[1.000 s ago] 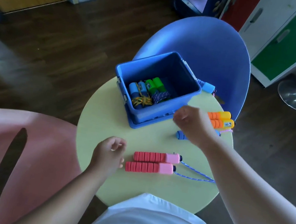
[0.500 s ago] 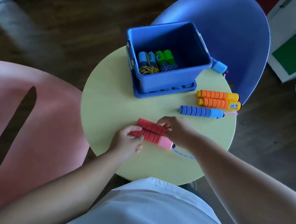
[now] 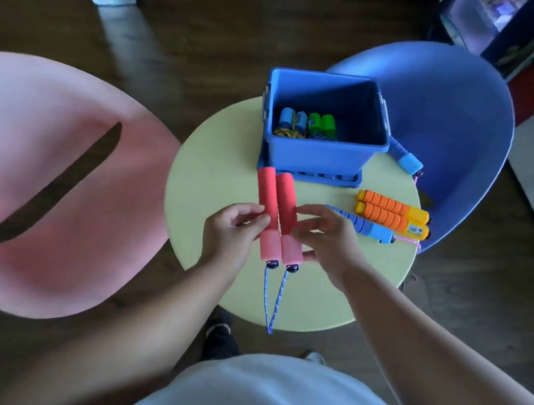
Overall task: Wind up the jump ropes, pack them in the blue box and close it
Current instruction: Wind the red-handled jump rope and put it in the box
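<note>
— Head view: what have the hands got?
— The left hand [image 3: 231, 231] and right hand [image 3: 329, 242] each pinch one of the red handles [image 3: 276, 200], side by side above the table [image 3: 214, 173]. The cord [image 3: 274, 297] dangles over the near edge.
— The blue box [image 3: 317, 158]?
— Open, at the far edge, with bare tabletop to its left.

The near wall of the blue box [image 3: 321, 156] hides the lower parts of the wound ropes [image 3: 304, 126]; its lid [image 3: 331, 179] shows only a 6 o'clock edge; the left hand [image 3: 229, 235] covers part of the red handles [image 3: 266, 188]; the right hand [image 3: 325, 242] covers one end of the blue handle [image 3: 372, 231]; the label [image 3: 415, 230] on the orange handles [image 3: 386, 204] is too small to read.
</note>
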`<action>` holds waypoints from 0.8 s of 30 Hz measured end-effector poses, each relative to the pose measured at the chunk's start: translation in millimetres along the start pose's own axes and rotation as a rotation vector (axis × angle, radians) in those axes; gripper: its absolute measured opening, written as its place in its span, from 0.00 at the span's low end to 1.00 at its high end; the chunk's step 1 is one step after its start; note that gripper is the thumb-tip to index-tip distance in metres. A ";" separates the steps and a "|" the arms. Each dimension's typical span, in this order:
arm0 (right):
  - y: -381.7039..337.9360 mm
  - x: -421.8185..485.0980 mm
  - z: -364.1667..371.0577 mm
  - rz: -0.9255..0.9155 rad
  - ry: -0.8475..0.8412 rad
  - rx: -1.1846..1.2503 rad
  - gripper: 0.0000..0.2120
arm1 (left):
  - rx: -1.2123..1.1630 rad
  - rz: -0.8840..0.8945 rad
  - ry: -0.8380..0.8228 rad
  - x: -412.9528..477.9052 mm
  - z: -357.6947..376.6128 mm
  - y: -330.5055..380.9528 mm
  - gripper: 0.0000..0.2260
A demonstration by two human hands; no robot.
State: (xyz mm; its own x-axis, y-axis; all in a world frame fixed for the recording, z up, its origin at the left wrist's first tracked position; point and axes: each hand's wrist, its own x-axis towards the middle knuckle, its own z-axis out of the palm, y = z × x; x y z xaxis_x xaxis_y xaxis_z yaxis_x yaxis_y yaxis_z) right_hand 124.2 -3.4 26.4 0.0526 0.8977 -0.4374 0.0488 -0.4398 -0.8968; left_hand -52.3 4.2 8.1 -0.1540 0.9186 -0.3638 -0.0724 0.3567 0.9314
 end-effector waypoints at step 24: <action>-104.8 -74.7 -60.8 -0.366 -0.053 -0.069 0.30 | 0.101 0.180 -0.374 -93.3 6.5 123.6 0.26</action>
State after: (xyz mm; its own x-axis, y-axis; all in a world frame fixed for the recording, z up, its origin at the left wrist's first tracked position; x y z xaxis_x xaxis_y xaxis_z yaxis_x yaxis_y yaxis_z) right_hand 175.8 -25.9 157.2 -0.0325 0.9952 -0.0928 0.1216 -0.0882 -0.9886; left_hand -40.5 -36.3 157.2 0.2139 0.9595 -0.1831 0.0230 0.1824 0.9829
